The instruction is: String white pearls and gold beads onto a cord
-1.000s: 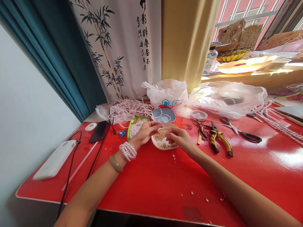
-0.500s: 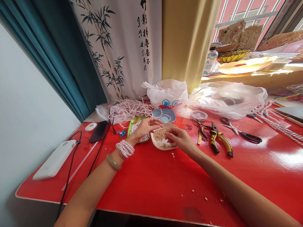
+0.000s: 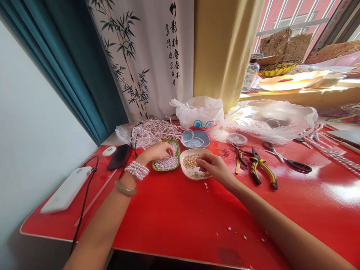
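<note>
My left hand (image 3: 158, 152) reaches over the green dish (image 3: 177, 165), its fingers bent down toward the pale pearl beads (image 3: 165, 164) inside. Whether a bead is between those fingertips is hidden. Around that wrist are strands of pearl beads (image 3: 137, 170) and a bangle (image 3: 125, 188). My right hand (image 3: 211, 165) is at the right side of a white dish (image 3: 188, 175) that holds small gold beads (image 3: 190, 161). Its thumb and fingers are pinched together, and what they grip is too small to make out. A few beads (image 3: 206, 186) lie just below this dish.
Behind the dishes are a blue dish (image 3: 206, 139), heaped pearl strands (image 3: 154, 129) and plastic bags (image 3: 201, 112). Pliers (image 3: 263, 168) and scissors (image 3: 289, 159) lie to the right. A phone (image 3: 118, 157) and a cabled white device (image 3: 66, 191) lie left. Loose beads (image 3: 244, 237) sit near the front edge.
My left hand has moved left from above the white dish to the green dish, and its fingers have curled downward. My right hand stays pinched at the white dish.
</note>
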### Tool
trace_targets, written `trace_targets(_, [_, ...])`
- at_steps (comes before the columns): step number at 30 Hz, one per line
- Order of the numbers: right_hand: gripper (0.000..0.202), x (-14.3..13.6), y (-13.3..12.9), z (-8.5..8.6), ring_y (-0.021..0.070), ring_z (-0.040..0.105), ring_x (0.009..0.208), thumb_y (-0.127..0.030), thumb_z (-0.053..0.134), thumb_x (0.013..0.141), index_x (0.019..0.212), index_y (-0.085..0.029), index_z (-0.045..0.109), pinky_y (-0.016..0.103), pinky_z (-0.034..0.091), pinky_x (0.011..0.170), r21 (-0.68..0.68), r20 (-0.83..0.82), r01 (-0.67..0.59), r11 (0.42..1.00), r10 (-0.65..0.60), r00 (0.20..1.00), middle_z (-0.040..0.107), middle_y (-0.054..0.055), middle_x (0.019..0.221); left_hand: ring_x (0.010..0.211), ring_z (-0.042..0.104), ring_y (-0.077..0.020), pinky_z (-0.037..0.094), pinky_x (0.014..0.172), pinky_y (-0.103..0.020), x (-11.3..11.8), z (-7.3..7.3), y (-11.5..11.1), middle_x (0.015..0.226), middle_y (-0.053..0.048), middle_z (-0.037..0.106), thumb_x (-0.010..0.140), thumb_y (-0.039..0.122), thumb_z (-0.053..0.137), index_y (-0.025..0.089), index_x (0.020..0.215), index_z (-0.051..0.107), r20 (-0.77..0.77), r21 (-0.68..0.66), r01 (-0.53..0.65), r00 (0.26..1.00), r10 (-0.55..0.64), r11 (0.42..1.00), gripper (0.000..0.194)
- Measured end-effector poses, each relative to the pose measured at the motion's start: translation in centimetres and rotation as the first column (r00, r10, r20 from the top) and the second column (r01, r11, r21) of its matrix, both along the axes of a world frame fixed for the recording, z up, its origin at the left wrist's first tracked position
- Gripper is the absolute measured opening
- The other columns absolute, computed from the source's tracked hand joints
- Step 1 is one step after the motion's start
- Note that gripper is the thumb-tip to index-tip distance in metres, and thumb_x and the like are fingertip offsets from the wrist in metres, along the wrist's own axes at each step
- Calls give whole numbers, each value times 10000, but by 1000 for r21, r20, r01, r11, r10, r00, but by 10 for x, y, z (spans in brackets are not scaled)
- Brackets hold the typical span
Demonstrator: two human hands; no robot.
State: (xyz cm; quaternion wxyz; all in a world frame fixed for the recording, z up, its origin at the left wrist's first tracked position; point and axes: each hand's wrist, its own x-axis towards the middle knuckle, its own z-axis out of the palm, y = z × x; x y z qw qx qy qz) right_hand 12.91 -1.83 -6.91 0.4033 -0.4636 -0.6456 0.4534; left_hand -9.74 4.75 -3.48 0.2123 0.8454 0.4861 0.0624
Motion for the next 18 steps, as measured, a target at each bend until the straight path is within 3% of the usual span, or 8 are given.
trace_targets(5, [192,-1,0,1,89,492,509,-344,508,709,645,-163,509,206,368,460,-29,-9,2,1000,-2,1000,536,-8,600,690,563,-144,373,604,-229,11,-9,-3,762,-17,653,615,195,535,186,723,647,-16,141,-33,999,36,989,156])
trace_targets(9, [201,-2,0,1,90,502,529,-354,513,706,658,-159,511,204,378,473,-50,-19,6,999,-7,1000,551,2,623,656,555,-141,369,575,-232,12,-17,-1,751,-14,649,613,207,552,194,707,650,-18,111,-75,997,77,991,136])
trace_targets(13, [201,0,0,0,91,503,516,-356,516,701,658,-160,516,204,380,461,-47,-29,10,999,-12,1000,558,2,618,661,550,-139,391,609,-246,14,-21,3,726,-34,640,621,255,589,164,699,643,236,32,-97,968,87,995,131])
trace_targets(15, [196,0,0,1,93,504,512,-351,518,698,654,-161,521,205,381,458,-43,-28,18,999,-19,999,560,3,613,674,550,-134,402,609,-246,19,-24,2,748,-49,635,619,277,612,146,725,630,462,-94,-92,878,125,991,170])
trace_targets(18, [190,-1,0,2,95,500,503,-342,514,698,646,-160,529,205,380,454,-30,-26,16,999,-17,1000,556,2,587,703,555,-119,415,603,-231,32,-28,-5,790,-59,629,600,296,656,133,783,607,707,-376,1,646,287,927,250])
